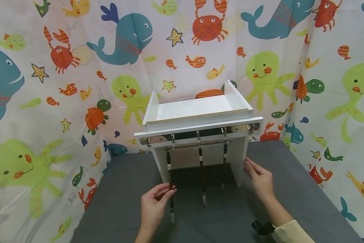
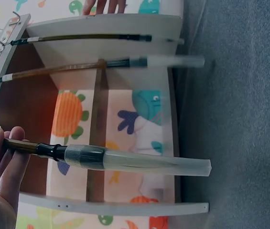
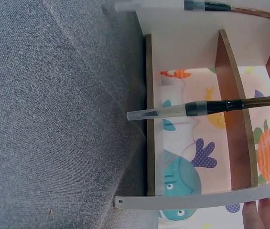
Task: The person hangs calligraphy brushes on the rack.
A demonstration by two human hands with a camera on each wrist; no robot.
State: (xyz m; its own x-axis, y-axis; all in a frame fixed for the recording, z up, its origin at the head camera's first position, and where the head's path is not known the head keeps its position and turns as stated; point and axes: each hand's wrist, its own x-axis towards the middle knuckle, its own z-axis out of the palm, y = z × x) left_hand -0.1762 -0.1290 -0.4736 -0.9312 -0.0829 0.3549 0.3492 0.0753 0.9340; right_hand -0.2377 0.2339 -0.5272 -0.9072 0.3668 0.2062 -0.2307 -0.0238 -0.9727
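Note:
Three calligraphy brushes with clear caps hang tip-down from metal hooks on a white wooden rack (image 1: 200, 126). My left hand (image 1: 154, 206) pinches the handle of the left brush (image 2: 84, 156) between thumb and fingers, above its capped tip. The middle brush (image 1: 201, 168) and the right brush (image 1: 224, 162) hang untouched. At the rack's right side panel (image 1: 239, 162), my right hand (image 1: 259, 179) rests its fingers against the outer face. In the right wrist view, only the fingers (image 3: 261, 214) of that hand show, at the panel's edge; its thumb is hidden there.
The rack stands on a grey cloth-covered table (image 1: 109, 202). Unused hooks (image 1: 148, 143) sit at both ends of its front rail. Behind and beside it hangs a curtain (image 1: 182, 50) printed with sea animals. A dark object (image 1: 262, 227) lies by the right sleeve.

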